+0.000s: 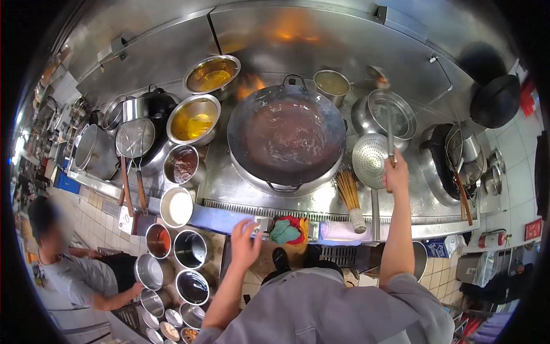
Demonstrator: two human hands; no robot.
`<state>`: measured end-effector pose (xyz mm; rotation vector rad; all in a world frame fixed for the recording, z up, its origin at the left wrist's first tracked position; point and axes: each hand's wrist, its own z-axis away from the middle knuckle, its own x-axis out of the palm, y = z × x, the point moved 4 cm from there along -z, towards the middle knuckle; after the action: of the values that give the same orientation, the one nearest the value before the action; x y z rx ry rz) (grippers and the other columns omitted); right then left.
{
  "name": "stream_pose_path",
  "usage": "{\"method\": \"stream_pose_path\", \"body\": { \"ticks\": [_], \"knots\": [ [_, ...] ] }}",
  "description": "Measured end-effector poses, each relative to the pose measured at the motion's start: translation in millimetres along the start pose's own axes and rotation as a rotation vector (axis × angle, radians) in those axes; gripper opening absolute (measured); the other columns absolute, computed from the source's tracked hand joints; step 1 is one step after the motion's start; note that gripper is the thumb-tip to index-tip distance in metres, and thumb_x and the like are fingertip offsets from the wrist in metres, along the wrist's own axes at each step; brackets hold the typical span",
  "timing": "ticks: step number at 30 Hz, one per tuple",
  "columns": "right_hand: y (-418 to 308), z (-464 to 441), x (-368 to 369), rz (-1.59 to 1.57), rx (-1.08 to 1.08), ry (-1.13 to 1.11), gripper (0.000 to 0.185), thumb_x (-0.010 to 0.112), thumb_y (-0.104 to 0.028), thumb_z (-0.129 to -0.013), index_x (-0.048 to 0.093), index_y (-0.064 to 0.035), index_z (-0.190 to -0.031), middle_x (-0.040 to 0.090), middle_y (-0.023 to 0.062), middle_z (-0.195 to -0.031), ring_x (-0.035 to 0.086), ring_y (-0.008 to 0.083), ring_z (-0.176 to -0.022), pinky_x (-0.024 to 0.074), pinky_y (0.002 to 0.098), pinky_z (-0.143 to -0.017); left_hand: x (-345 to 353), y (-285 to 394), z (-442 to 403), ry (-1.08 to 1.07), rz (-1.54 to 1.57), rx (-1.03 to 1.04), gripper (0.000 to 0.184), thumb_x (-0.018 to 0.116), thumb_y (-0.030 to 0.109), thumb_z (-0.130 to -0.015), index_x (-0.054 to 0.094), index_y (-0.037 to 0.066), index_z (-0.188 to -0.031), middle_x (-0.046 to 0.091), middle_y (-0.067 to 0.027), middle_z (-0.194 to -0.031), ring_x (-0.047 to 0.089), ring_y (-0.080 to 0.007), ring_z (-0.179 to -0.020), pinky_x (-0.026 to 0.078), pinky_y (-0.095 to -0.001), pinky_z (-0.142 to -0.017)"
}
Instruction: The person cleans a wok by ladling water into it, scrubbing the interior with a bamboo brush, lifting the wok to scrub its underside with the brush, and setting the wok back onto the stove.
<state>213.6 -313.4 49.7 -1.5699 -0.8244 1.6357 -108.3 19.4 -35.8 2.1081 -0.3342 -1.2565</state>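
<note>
The right hand (396,175) is clamped on 1 long-handled utensil (391,135) above the pot (360,117) toward the counter's (215,178) far right corner. It should handle stiff, fairly light, slippery if wet, best gripped by the wood. Its far end is unclear; the blurred left hand (245,245), fingers apart, hangs by the front edge.

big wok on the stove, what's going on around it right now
The wok sits on the range holding a cloudy reddish-brown liquid, with flame showing behind its left side. The person's right hand grips a long-handled utensil reaching to the metal pot at the right; its working end is hard to make out. The left hand is empty, near the counter's front edge. Off to the left, a co-worker has a hand by the metal containers.
</note>
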Motion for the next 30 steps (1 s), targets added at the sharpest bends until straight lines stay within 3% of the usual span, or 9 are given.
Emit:
{"method": "stream_pose_path", "body": {
  "ticks": [3,5,6,9,15,19,23,28,30],
  "knots": [
    [48,-72,-12,0.441,-0.018,0.192,0.031,0.052,-0.004,-0.087,0.047,-0.0016,-0.117,0.055,0.0048,-0.071,0.055,0.0144,-0.057,0.0467,0.0279,-0.045,-11,-37,76,-0.062,0.009,-0.222,0.018,0.065,0.011,-0.081,0.065,0.007,-0.098,0.059,-0.0150,-0.106,0.056,-0.0343,-0.101,0.044,-0.0422,-0.088],
    [95,-133,-10,0.385,0.093,0.165,0.023,0.050,-0.001,-0.085,0.048,-0.0008,-0.108,0.054,0.0061,-0.071,0.055,0.0160,-0.060,0.0488,0.0274,-0.048,-12,-42,97,-0.065,-0.035,-0.264,0.016,0.065,0.010,-0.080,0.066,0.007,-0.096,0.060,-0.0147,-0.104,0.057,-0.0335,-0.099,0.045,-0.0415,-0.087],
    [118,-165,-4,0.157,0.167,0.090,0.019,0.050,0.001,-0.084,0.049,-0.0004,-0.103,0.054,0.0067,-0.071,0.055,0.0168,-0.061,0.0499,0.0271,-0.049,-12,-43,102,-0.054,-0.033,-0.293,0.015,0.065,0.010,-0.080,0.066,0.007,-0.095,0.060,-0.0144,-0.103,0.057,-0.0336,-0.099,0.045,-0.0415,-0.086],
    [143,-222,2,-1.388,0.508,-0.251,0.010,0.047,0.006,-0.080,0.051,0.0007,-0.089,0.053,0.0085,-0.071,0.056,0.0192,-0.065,0.0531,0.0263,-0.053,-4,-36,82,-0.052,0.002,-0.283,0.015,0.065,0.009,-0.079,0.066,0.008,-0.094,0.061,-0.0135,-0.103,0.057,-0.0336,-0.098,0.045,-0.0415,-0.086],
    [63,-182,-54,-2.097,0.612,-0.413,0.008,0.044,0.007,-0.078,0.042,0.0007,-0.073,0.046,0.0083,-0.073,0.049,0.0173,-0.060,0.0530,0.0256,-0.052,23,25,-42,0.014,0.004,0.135,0.021,0.066,0.010,-0.078,0.064,0.010,-0.099,0.059,-0.0107,-0.107,0.055,-0.0324,-0.102,0.043,-0.0426,-0.088],
    [0,-109,-69,-2.166,0.543,-0.415,0.005,0.041,0.012,-0.079,0.039,0.0072,-0.081,0.041,0.0102,-0.078,0.048,0.0177,-0.062,0.0539,0.0237,-0.052,36,68,-109,0.035,-0.086,0.320,0.026,0.069,0.020,-0.080,0.063,0.013,-0.105,0.057,-0.0072,-0.110,0.053,-0.0287,-0.105,0.041,-0.0429,-0.087],
    [-77,-10,-75,-2.268,0.430,-0.566,0.006,0.041,0.011,-0.085,0.037,0.0055,-0.085,0.038,0.0093,-0.081,0.048,0.0183,-0.063,0.0534,0.0291,-0.060,87,47,-135,-0.278,-0.268,0.179,0.035,0.060,0.038,-0.087,0.065,0.007,-0.072,0.064,-0.0116,-0.077,0.062,-0.0311,-0.081,0.048,-0.0435,-0.072],
    [-113,88,-61,-2.329,0.410,-0.658,0.052,0.044,-0.002,-0.096,0.009,0.0098,-0.133,0.040,0.0090,-0.085,0.051,0.0188,-0.065,0.0510,0.0305,-0.061,85,40,-133,-0.155,-0.161,0.279,0.047,0.057,0.042,-0.088,0.059,0.004,-0.060,0.062,-0.0157,-0.065,0.062,-0.0338,-0.071,0.049,-0.0445,-0.067],
    [-114,121,-54,-2.345,0.448,-0.713,0.050,0.043,-0.003,-0.096,0.011,0.0112,-0.132,0.040,0.0093,-0.086,0.051,0.0186,-0.065,0.0507,0.0304,-0.061,84,38,-135,-0.154,-0.158,0.281,0.046,0.058,0.042,-0.087,0.060,0.004,-0.060,0.062,-0.0160,-0.065,0.062,-0.0336,-0.070,0.049,-0.0447,-0.067]
  ]
}}
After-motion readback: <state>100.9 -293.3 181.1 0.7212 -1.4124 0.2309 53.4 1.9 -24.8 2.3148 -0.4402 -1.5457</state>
